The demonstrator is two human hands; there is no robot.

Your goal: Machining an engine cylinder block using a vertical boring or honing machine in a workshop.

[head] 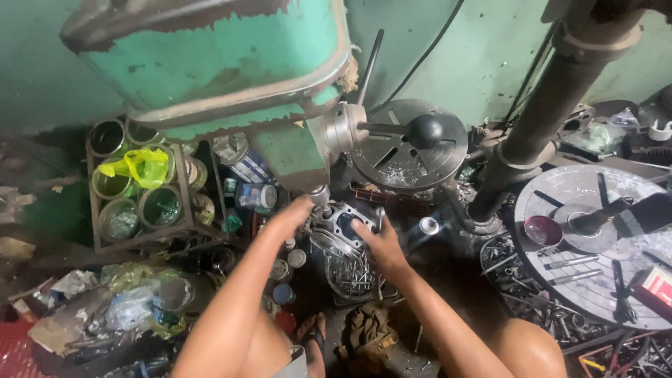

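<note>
- Resting under the spindle of the green drill press (210, 63) sits a finned metal engine cylinder (341, 231), grey cast alloy with a dark round bore and thin cooling ribs — it lies between both hands, low in the middle of the view.
- Left hand (290, 213): fingers curled over the cylinder's left upper edge, close to the chuck (320, 196); it grasps the casting.
- Right hand (378, 241): palm and fingers pressed to the cylinder's right side, gripping it.
- Handling judgement: the casting is best kept square and steady beneath the chuck, both hands braced low, fingers clear of the spindle line and of the sharp fins.
- Feed handle (423, 131): dark steel rod ending in a black ball knob, projecting from the press head.
- Round slotted table (409, 150): grey iron disc, dusted with swarf, behind the hands.
- Second round table (595, 245), at right: larger, slotted, scattered with bolts and a small dish; a thick, rusty steel column (546, 112) rises beside it.
- Wire rack of tins (143, 185), at left: open cans, stained green, one holding a crumpled yellow bag.
- Heap of screws and scrap (353, 276): bright, tangled metal directly below the cylinder.
- Floor around: plastic wrappers, small jars, oily rags — cluttered and dark.
</note>
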